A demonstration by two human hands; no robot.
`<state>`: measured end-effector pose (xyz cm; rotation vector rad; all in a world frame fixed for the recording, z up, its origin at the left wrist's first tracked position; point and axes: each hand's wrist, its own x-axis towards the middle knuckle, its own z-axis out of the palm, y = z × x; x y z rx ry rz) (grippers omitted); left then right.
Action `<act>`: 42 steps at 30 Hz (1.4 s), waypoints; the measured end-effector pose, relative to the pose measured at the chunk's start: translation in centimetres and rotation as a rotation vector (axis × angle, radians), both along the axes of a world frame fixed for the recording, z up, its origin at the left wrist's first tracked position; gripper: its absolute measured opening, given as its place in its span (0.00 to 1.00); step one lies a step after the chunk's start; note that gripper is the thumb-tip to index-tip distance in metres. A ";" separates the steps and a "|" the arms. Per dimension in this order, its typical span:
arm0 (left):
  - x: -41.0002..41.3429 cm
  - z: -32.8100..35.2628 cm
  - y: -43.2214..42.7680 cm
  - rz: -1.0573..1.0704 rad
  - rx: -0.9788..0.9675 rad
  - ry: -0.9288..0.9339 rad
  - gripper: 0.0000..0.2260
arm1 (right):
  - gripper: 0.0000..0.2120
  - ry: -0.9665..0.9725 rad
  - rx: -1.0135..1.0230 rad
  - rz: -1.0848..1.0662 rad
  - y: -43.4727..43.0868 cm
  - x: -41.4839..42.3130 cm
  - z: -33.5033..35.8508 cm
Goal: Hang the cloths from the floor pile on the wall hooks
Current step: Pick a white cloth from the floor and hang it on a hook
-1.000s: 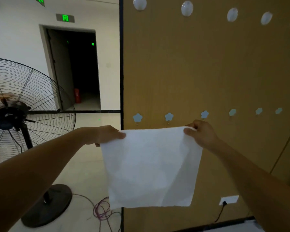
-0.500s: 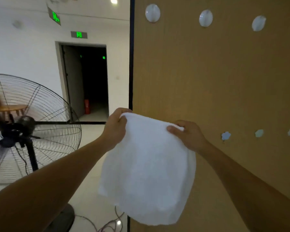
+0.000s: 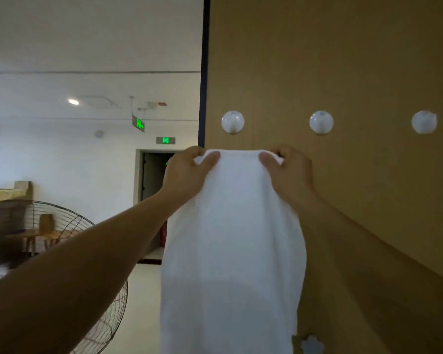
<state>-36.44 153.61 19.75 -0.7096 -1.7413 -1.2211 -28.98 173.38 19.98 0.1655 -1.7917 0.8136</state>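
Raised since half a second ago: both hands and the white terry cloth [image 3: 230,238] now sit high against the tan wooden wall panel [image 3: 343,60], just below the leftmost round white plastic hook [image 3: 232,122].

Step in hand, by my judgement: bringing the cloth's top edge up to that hook; nothing hangs yet.

The left hand [image 3: 187,175] pinches the top edge below and left of the hook. The right hand [image 3: 289,175] pinches it below and right, fingers curled.

The cloth spans between them, bunched narrow, and drops straight down beneath the hook.

The next move likely calls for lifting the edge over the hook, releasing only once it catches.
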 end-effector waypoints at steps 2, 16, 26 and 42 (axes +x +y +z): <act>-0.4 3.3 0.8 0.102 0.023 0.081 0.12 | 0.09 0.071 -0.005 -0.049 -0.4 -0.8 3.3; -4.7 10.5 0.5 0.403 -0.108 0.052 0.13 | 0.14 0.009 0.089 -0.380 -2.6 -5.6 11.2; -2.6 9.5 2.0 0.397 -0.444 -0.122 0.16 | 0.16 -0.243 0.041 -0.319 -2.2 -3.2 9.3; 0.3 7.4 4.4 0.057 -0.403 -0.037 0.15 | 0.06 -0.099 0.347 -0.174 -3.2 -3.8 4.5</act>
